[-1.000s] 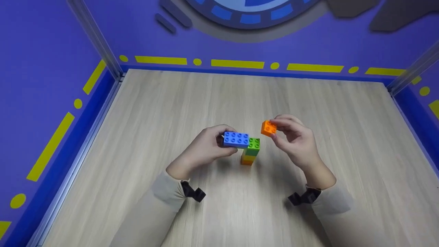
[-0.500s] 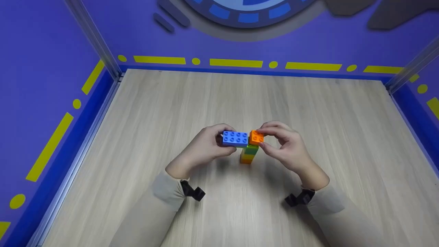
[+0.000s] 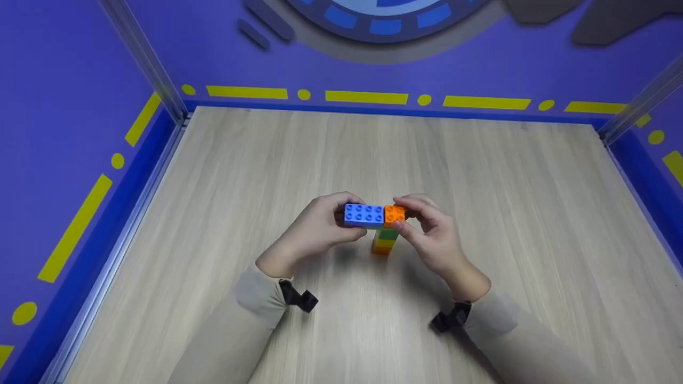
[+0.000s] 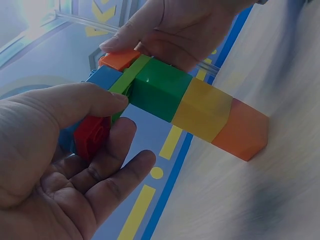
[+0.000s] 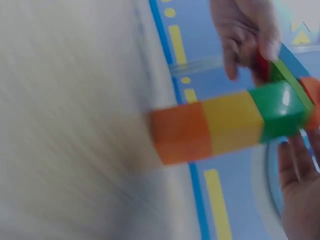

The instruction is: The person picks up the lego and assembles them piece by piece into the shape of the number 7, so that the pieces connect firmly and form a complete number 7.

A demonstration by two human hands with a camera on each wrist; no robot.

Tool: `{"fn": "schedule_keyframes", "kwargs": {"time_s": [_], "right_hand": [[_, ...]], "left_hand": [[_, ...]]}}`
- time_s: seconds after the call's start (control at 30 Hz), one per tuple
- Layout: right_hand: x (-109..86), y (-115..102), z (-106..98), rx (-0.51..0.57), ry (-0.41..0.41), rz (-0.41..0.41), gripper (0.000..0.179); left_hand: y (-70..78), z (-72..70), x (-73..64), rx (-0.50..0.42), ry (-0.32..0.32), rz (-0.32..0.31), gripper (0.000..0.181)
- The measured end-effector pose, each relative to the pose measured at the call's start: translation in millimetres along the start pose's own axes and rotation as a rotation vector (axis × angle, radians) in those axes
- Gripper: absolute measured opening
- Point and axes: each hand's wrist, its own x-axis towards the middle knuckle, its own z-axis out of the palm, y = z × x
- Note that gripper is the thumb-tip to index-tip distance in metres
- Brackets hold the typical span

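A column of toy bricks stands on the table: an orange brick (image 4: pixel 242 131) at the bottom, then a yellow brick (image 4: pixel 202 109), a dark green brick (image 4: pixel 161 89) and a thin light green plate (image 4: pixel 131 75). On top, a blue brick (image 3: pixel 364 213) reaches out to the left. My left hand (image 3: pixel 320 229) grips the blue brick's outer end, with a red brick (image 4: pixel 92 136) beneath it in the left wrist view. My right hand (image 3: pixel 435 234) pinches a small orange brick (image 3: pixel 394 214) at the top of the column, right beside the blue one.
The light wooden table (image 3: pixel 299 149) is bounded by a purple-blue back wall (image 3: pixel 213 53) with yellow markings and a similar left wall (image 3: pixel 53 133). Metal profiles (image 3: pixel 141 50) run along the corners. A black band (image 3: pixel 299 296) sits on each wrist.
My right hand has moved left with the small orange brick, from apart on the right to the top of the column against the blue brick. My left hand has hardly moved.
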Motion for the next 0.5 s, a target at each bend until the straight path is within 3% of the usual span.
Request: {"fn": "schedule_keyframes", "kwargs": {"time_s": [0.3,0.5], "right_hand": [[-8.2,7,14,0.101,0.014,0.112,0.038],[-10.2,8,15,0.178,0.006,0.126,0.035]], "left_hand": [[0.8,0.0,-0.9,-0.010,0.005,0.010,0.037],[0.8,0.4,-0.4,-0.006,0.005,0.020,0.037]]}}
